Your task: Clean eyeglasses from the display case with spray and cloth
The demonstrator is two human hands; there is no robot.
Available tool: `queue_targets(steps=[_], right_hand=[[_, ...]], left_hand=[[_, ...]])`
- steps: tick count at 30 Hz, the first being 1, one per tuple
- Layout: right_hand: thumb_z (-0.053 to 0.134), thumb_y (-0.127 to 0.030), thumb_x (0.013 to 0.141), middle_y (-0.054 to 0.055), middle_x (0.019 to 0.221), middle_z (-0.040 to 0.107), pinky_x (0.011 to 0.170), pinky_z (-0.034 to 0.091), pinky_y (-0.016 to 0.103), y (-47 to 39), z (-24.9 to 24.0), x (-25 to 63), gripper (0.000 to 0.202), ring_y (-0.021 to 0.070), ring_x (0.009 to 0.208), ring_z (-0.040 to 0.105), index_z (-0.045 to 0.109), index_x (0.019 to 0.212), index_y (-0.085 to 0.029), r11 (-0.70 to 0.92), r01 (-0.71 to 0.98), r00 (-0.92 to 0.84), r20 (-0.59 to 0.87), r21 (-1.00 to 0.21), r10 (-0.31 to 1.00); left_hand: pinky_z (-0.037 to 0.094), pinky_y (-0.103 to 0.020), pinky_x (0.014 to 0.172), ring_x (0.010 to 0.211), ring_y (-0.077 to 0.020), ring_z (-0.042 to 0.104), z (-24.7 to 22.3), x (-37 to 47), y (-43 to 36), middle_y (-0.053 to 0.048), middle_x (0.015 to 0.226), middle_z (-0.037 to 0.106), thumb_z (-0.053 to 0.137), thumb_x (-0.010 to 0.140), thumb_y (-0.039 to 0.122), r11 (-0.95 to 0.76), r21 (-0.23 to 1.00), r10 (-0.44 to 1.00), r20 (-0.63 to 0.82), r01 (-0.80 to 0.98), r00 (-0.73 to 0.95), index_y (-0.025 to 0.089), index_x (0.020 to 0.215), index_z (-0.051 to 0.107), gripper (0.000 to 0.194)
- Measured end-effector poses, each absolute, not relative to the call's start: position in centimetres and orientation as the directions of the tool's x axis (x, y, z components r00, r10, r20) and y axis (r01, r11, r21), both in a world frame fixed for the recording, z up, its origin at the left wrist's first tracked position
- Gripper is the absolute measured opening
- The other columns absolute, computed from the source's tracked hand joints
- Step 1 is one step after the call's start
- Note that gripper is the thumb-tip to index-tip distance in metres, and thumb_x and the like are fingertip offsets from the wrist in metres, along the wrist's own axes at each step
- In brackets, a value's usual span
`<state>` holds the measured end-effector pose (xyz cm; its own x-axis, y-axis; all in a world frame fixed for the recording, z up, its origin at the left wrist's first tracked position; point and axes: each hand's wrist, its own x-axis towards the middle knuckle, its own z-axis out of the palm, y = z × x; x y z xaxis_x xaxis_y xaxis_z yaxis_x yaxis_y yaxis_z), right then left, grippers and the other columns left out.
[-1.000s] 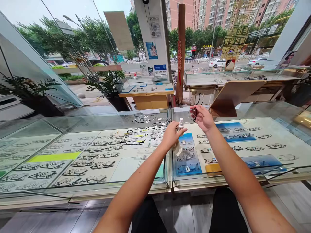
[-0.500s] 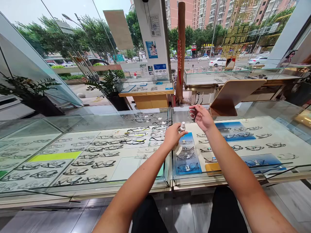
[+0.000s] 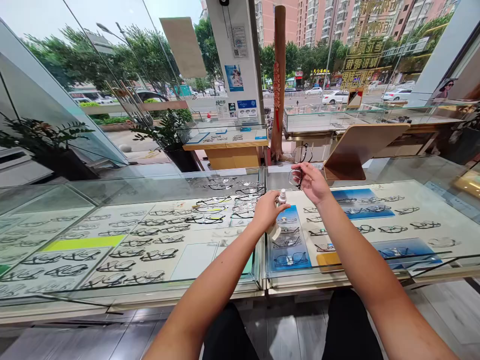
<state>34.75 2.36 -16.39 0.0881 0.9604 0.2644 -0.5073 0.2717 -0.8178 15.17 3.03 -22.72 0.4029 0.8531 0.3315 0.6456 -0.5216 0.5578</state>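
Note:
My left hand (image 3: 267,212) is closed around a small spray bottle (image 3: 282,196) with a white nozzle, held upright above the glass counter. A pale cloth-like piece (image 3: 275,231) shows below that hand; I cannot tell whether it is gripped too. To the right and a little higher, my right hand (image 3: 314,184) pinches a pair of eyeglasses (image 3: 296,177) with a dark frame. The glasses are tilted on their side, one lens below the fingers and the other above. The bottle's nozzle is just below and left of the glasses, apart from them.
Under both hands runs a glass display counter (image 3: 240,280) filled with rows of eyeglasses. Several dark-rimmed frames (image 3: 208,210) lie on its top left of my left hand. A wooden-backed tilted mirror or stand (image 3: 363,145) rises beyond my right hand. A wooden post (image 3: 277,85) stands behind.
Almost nothing differs; both hands keep their hold on the spray bottle and the eyeglasses in nearly the same places.

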Motion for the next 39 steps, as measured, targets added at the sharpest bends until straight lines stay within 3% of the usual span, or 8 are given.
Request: queue_targets(steps=[6, 11, 14, 17, 23, 26, 30, 39], right_hand=[[0.096, -0.046, 0.076, 0.001, 0.104, 0.080, 0.074, 0.058, 0.023, 2.4, -16.5, 34.8, 0.031, 0.0115, 0.083, 0.069, 0.078, 0.090, -0.025, 0.270, -0.505, 0.084, 0.265, -0.820, 0.961], [0.098, -0.047, 0.073, 0.001, 0.104, 0.079, 0.074, 0.059, 0.022, 2.4, -16.3, 34.9, 0.034, 0.0107, 0.084, 0.069, 0.079, 0.089, -0.024, 0.269, -0.517, 0.089, 0.261, -0.812, 0.961], [0.099, -0.048, 0.073, 0.001, 0.104, 0.080, 0.074, 0.059, 0.023, 2.3, -16.1, 35.0, 0.034, 0.0116, 0.083, 0.070, 0.079, 0.088, -0.025, 0.269, -0.515, 0.097, 0.257, -0.814, 0.962], [0.098, -0.048, 0.073, 0.001, 0.104, 0.081, 0.073, 0.060, 0.024, 2.1, -15.9, 34.9, 0.034, 0.0125, 0.083, 0.070, 0.077, 0.087, -0.026, 0.273, -0.515, 0.105, 0.256, -0.813, 0.961], [0.101, -0.048, 0.071, -0.001, 0.101, 0.082, 0.076, 0.061, 0.023, 1.0, -15.2, 34.4, 0.037, 0.0122, 0.085, 0.071, 0.075, 0.085, -0.026, 0.276, -0.551, 0.060, 0.292, -0.788, 0.954], [0.100, -0.049, 0.073, 0.000, 0.102, 0.081, 0.083, 0.062, 0.027, -0.1, -14.6, 33.5, 0.038, 0.0147, 0.090, 0.072, 0.070, 0.082, -0.027, 0.290, -0.537, 0.012, 0.336, -0.792, 0.942], [0.100, -0.054, 0.071, 0.002, 0.099, 0.081, 0.090, 0.062, 0.033, -1.6, -14.3, 31.8, 0.042, 0.0177, 0.092, 0.072, 0.069, 0.080, -0.027, 0.287, -0.489, -0.078, 0.368, -0.824, 0.926], [0.099, -0.052, 0.074, 0.002, 0.097, 0.082, 0.097, 0.058, 0.033, -2.4, -14.6, 30.2, 0.035, 0.0175, 0.092, 0.072, 0.077, 0.084, -0.027, 0.274, -0.445, -0.131, 0.364, -0.852, 0.922]], left_hand=[[0.040, -0.033, 0.075, 0.102, -0.0290, 0.065, -22.2, 15.2, 2.5, -0.007, 0.109, 0.066, 0.089, 0.086, 0.052, -0.474, 0.559, 0.881, 0.295, 0.681, 0.371, 0.021, 0.105, 0.068, 0.042], [0.044, -0.035, 0.082, 0.102, -0.0280, 0.064, -20.4, 14.1, 2.2, -0.008, 0.115, 0.066, 0.082, 0.088, 0.058, -0.425, 0.673, 0.905, 0.328, 0.605, 0.271, 0.021, 0.115, 0.068, 0.048], [0.046, -0.037, 0.086, 0.100, -0.0256, 0.062, -18.7, 12.3, 2.7, -0.008, 0.115, 0.068, 0.062, 0.096, 0.039, -0.422, 0.802, 0.904, 0.408, 0.423, 0.128, 0.022, 0.111, 0.068, 0.024], [0.047, -0.034, 0.078, 0.085, -0.0201, 0.059, -17.2, 10.9, 3.1, -0.005, 0.105, 0.067, 0.054, 0.088, 0.026, -0.436, 0.893, 0.900, 0.435, 0.116, 0.033, 0.022, 0.104, 0.067, 0.021], [0.054, -0.029, 0.075, 0.080, -0.0157, 0.066, -15.5, 10.7, 2.0, -0.004, 0.099, 0.074, 0.085, 0.077, 0.041, -0.299, 0.904, 0.928, 0.349, -0.305, 0.126, 0.022, 0.113, 0.066, 0.045], [0.056, -0.030, 0.079, 0.084, -0.0174, 0.070, -15.3, 11.2, 1.3, -0.006, 0.100, 0.078, 0.091, 0.075, 0.052, -0.283, 0.903, 0.928, 0.343, -0.325, 0.145, 0.021, 0.106, 0.068, 0.050], [0.054, -0.028, 0.081, 0.085, -0.0152, 0.066, -15.4, 11.6, 0.8, -0.003, 0.096, 0.074, 0.091, 0.079, 0.059, -0.426, 0.863, 0.878, 0.466, -0.271, 0.106, 0.021, 0.094, 0.069, 0.046], [0.046, -0.022, 0.063, 0.066, -0.0104, 0.055, -15.5, 12.2, 0.4, 0.002, 0.075, 0.063, 0.092, 0.075, 0.069, -0.375, 0.881, 0.893, 0.427, -0.289, 0.142, 0.019, 0.087, 0.063, 0.059]])
